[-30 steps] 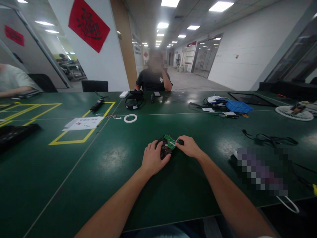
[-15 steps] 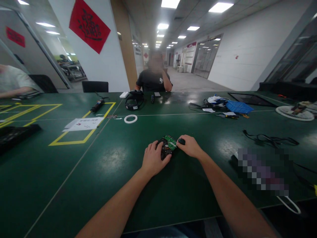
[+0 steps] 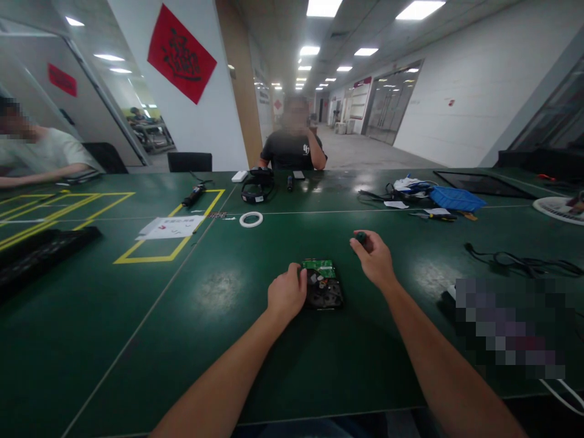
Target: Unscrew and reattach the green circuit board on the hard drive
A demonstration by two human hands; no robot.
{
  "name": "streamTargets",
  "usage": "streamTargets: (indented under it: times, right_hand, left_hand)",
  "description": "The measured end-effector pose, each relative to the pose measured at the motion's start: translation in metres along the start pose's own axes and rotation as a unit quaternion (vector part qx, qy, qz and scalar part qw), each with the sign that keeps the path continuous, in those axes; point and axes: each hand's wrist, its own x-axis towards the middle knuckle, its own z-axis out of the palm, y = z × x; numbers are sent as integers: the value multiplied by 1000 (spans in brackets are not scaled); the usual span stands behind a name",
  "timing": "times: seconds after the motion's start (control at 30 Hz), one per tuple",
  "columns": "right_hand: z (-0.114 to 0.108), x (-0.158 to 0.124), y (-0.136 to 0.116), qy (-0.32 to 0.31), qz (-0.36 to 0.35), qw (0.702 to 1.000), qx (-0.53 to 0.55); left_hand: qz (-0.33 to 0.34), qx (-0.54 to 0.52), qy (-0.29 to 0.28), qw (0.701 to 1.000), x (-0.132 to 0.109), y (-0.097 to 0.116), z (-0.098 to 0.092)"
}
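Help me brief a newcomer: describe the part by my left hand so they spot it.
On the long green table, front middle, a hard drive lies flat touching the left hand. It alone is a black slab bearing a green circuit board.

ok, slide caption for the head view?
Left hand holds a hard drive, circuit board up, on the green table; right hand holds a small dark tool nearby.

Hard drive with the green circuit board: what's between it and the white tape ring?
In the head view, only bare green tabletop lies between the black hard drive with its green circuit board and the white tape ring.
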Motion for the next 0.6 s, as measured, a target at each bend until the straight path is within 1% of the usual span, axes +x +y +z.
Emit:
streamTargets:
  times: [0.03, 0.07, 0.13, 0.23, 0.33, 0.4, 0.47, 0.6]
  right_hand:
    - [1, -1, -3, 5, -9, 1000, -2]
    - [2, -3, -5, 6, -13, 1000, -5]
    - [5, -6, -10, -8, -16, 999, -32]
    - [7, -9, -13, -21, -22, 994, -106]
    - [5, -9, -12, -19, -39, 985, -170]
    - [2, -8, -11, -35, -46, 979, -197]
    - [0, -8, -11, -44, -42, 981, -185]
    - [6, -13, -17, -26, -37, 996, -70]
  left_hand:
    - [3, 2, 7, 1000, 5, -4, 2]
    - [20, -2, 14, 1000, 9, -8, 3]
    - [80, -16, 22, 996, 16, -16, 5]
    - [163, -12, 7, 987, 20, -23, 8]
    - [195, 3, -5, 981, 17, -24, 8]
    - [204, 9, -13, 979, 16, -23, 8]
    - [213, 10, -21, 977, 15, -23, 8]
    - [233, 13, -27, 972, 16, -23, 11]
